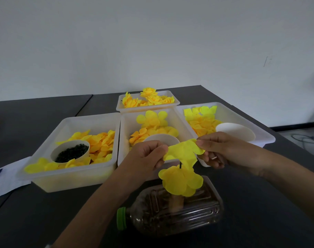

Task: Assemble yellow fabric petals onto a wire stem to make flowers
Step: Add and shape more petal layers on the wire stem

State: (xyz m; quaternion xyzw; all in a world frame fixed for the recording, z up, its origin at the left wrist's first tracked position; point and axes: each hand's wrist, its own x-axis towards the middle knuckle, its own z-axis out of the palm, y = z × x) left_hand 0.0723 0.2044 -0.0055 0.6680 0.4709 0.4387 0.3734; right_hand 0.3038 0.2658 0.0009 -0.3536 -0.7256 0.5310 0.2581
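A yellow fabric petal piece (184, 151) is stretched between my two hands just above a dark wire stem tip (180, 165). My left hand (147, 155) pinches its left edge, and my right hand (222, 149) pinches its right edge. Below it, another yellow petal layer (181, 181) sits on the stem. The stem stands up from a clear bottle (172, 210) that lies on its side and has a green cap (121, 218).
Several white trays stand on the dark table: the left tray (45, 176) holds petals and a cup of dark beads (71, 153), the middle tray (125, 126) and right tray (265, 136) hold petals and white cups, the far tray (120, 106) finished flowers. White paper (6, 179) lies left.
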